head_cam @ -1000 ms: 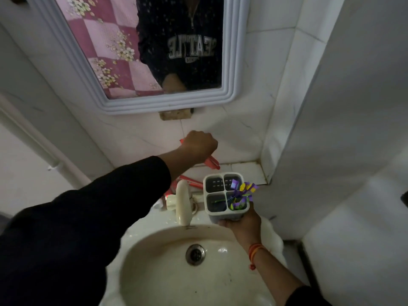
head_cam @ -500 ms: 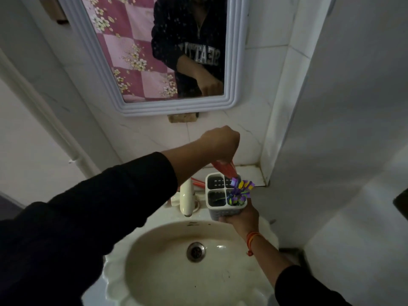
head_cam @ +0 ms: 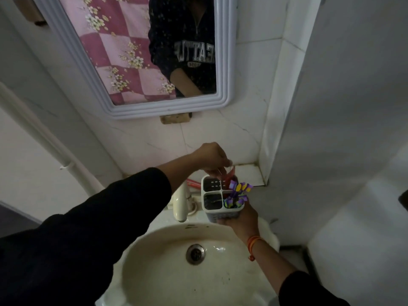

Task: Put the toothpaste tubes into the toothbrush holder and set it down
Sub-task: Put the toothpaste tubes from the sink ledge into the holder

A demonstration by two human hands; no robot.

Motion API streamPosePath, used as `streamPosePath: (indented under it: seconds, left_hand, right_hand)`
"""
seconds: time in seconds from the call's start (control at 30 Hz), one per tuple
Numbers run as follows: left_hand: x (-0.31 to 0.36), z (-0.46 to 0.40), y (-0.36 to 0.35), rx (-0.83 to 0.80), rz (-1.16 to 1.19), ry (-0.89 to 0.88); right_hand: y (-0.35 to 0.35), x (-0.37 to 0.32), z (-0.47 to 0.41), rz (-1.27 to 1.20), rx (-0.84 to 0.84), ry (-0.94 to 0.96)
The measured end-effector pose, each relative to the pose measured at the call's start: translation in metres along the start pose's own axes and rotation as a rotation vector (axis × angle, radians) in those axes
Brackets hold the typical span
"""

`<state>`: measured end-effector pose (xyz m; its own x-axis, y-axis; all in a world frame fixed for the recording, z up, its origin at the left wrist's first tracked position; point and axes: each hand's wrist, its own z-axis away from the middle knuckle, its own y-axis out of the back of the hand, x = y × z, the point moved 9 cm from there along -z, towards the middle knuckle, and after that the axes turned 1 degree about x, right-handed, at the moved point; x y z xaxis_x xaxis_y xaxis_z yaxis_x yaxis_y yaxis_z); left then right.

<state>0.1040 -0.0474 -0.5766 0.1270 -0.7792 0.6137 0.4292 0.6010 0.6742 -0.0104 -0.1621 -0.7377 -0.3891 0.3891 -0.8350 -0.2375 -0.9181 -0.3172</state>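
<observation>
Glossy ceramic basin [head_cam: 176, 283] (metal drain [head_cam: 195, 254])

Holder's near-left cell [head_cam: 212, 200]: open to you from above.
Far-right cell: red toothpaste tube [head_cam: 229, 173] blocks it.
Faucet [head_cam: 181, 204]: crowds holder at 9 o'clock.
Wall corner [head_cam: 262, 173]: hems you at 2 o'clock.

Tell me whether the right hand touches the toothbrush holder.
Touching. The head view shows the right hand cupping the toothbrush holder from below, fingers against its base.
</observation>
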Motion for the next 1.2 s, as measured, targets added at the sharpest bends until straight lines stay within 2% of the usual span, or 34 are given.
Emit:
streamPosePath:
  seconds: [0.07,0.1,0.13,0.17,0.23,0.3,0.4,0.57,0.63,0.87,1.0,1.2]
  left_hand:
    - [-0.012,-0.006,0.012,0.032,0.052,0.044]
    - [-0.020,-0.010,0.017,0.041,0.006,0.060]
    - [-0.028,-0.015,0.020,0.040,-0.093,0.070]
    - [-0.037,-0.020,0.020,0.024,-0.204,0.074]
    - [-0.059,-0.033,0.018,-0.032,-0.377,0.075]
    - [-0.082,-0.043,0.013,-0.076,-0.535,0.069]
    - [-0.113,-0.058,0.013,-0.059,-0.693,0.064]
    - [-0.130,-0.071,0.004,-0.045,-0.852,-0.092]
    - [-0.130,-0.070,-0.003,-0.045,-0.927,-0.148]
    - [-0.121,-0.064,-0.010,-0.074,-1.041,-0.193]
    - [-0.096,-0.060,0.008,-0.055,-0.975,-0.191]
    - [-0.033,-0.032,0.049,0.214,-0.665,-0.224]
  right_hand:
    - [0.002,0.001,-0.001,0.073,0.028,-0.015]
    - [0.000,0.003,-0.004,0.101,0.028,-0.033]
    - [-0.001,0.003,-0.005,0.149,-0.003,-0.023]
    - [-0.002,0.003,-0.005,0.094,-0.031,-0.039]
    - [0.000,-0.005,-0.009,0.306,-0.025,0.113]
    - [-0.001,-0.010,-0.006,0.293,-0.070,0.154]
    - [0.003,-0.013,-0.009,0.346,-0.040,0.221]
    - [0.006,-0.006,-0.020,0.417,-0.065,0.286]
    - [0.009,0.002,-0.026,0.393,-0.074,0.239]
    - [0.008,0.001,-0.027,0.471,-0.067,0.282]
    - [0.008,0.002,-0.027,0.546,-0.076,0.311]
    - [0.005,-0.003,-0.025,0.505,-0.055,0.279]
